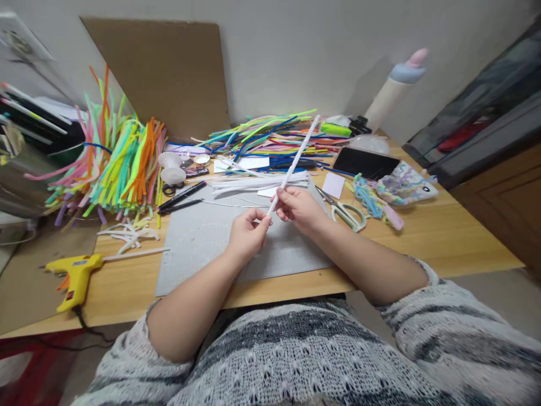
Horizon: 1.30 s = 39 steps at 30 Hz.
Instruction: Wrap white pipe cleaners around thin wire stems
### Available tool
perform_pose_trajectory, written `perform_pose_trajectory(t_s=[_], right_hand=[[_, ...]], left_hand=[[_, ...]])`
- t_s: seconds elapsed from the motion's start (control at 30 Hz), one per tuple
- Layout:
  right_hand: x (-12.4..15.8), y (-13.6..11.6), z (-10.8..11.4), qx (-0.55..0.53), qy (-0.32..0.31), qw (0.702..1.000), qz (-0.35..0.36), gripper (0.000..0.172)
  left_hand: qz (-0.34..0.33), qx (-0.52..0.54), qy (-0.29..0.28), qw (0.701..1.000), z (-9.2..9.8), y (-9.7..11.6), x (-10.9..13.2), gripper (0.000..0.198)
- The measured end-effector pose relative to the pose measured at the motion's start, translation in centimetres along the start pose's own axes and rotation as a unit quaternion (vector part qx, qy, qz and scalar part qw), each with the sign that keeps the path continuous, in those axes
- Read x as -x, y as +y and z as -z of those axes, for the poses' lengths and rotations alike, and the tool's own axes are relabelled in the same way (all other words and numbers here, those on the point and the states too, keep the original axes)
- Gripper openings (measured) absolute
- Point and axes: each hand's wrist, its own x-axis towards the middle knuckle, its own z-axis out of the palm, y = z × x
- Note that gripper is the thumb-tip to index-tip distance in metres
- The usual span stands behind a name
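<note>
A white fuzzy stem (299, 153) slants up and away to the right, held over the grey mat (198, 245). My left hand (249, 232) pinches its lower end between thumb and fingers. Just above that, my right hand (299, 208) is closed on the same stem. Behind my hands lies a bundle of white stems (236, 184) at the mat's back edge. Thin wires (232, 203) rest on the mat, left of my right hand. Scissors with pale handles (350, 216) lie right of my right hand.
A yellow glue gun (78, 276) lies at the left. Colourful stems (127, 163) stand in bunches at the back left; more loose stems (262, 135) lie at the back. A black phone (367, 162), black pens (181, 198) and a knitted piece (401, 183) surround the mat.
</note>
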Motion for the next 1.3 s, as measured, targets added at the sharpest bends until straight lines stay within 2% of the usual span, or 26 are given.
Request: perform_pose_trajectory(t_s=[0.17,0.33,0.5,0.6,0.67,0.73,0.8,0.87,0.93,1.07,1.17,1.23,1.3], right_hand=[[-0.2,-0.1,0.3,-0.012,-0.011,1.000,-0.021,0.039],[-0.7,-0.6,0.8,-0.007,0.030,0.999,0.039,0.037],[-0.9,-0.7,1.2,0.013,0.013,1.000,0.022,0.039],[-1.3,-0.8,1.7,0.042,-0.011,0.999,0.027,0.046],[-1.9,-0.7,2.4,0.100,0.022,0.994,0.041,0.044],[-2.5,-0.5,3.2,0.214,0.074,0.971,0.070,0.032],[-3.0,-0.3,3.7,0.358,0.101,0.924,0.094,0.018],[-3.1,-0.3,3.6,0.469,0.090,0.874,0.096,0.013],[-3.1,-0.5,3.0,0.527,0.054,0.845,0.079,0.013],[-4.1,-1.1,1.2,0.556,-0.005,0.825,0.100,0.016],[-6.7,-1.1,0.3,0.561,0.006,0.818,0.129,0.020],[-9.1,-0.8,0.1,0.591,0.027,0.797,0.126,0.019],[-11.5,-0.4,-0.1,0.601,0.032,0.789,0.127,0.018]], left_hand=[[0.014,0.045,-0.013,0.999,0.0,0.1,-0.3,0.023],[0.036,0.078,-0.023,0.996,-0.3,0.2,-0.1,0.027],[0.050,0.089,-0.029,0.994,-0.4,0.5,0.3,0.027],[0.044,0.120,-0.001,0.992,0.1,1.0,0.1,0.026],[0.023,0.144,0.048,0.988,0.7,1.5,-0.2,0.025],[-0.002,0.168,0.108,0.980,1.3,1.9,-0.5,0.024],[-0.025,0.183,0.149,0.972,1.9,2.2,-0.8,0.024],[-0.040,0.192,0.163,0.967,2.3,2.3,-1.0,0.023],[-0.047,0.202,0.163,0.965,2.5,2.2,-1.2,0.022],[-0.063,0.224,0.179,0.956,2.6,2.0,-1.6,0.022],[-0.074,0.230,0.193,0.951,2.6,1.9,-1.7,0.022],[-0.073,0.230,0.190,0.952,2.7,1.8,-1.7,0.022],[-0.067,0.227,0.186,0.954,2.7,1.7,-1.8,0.022]])
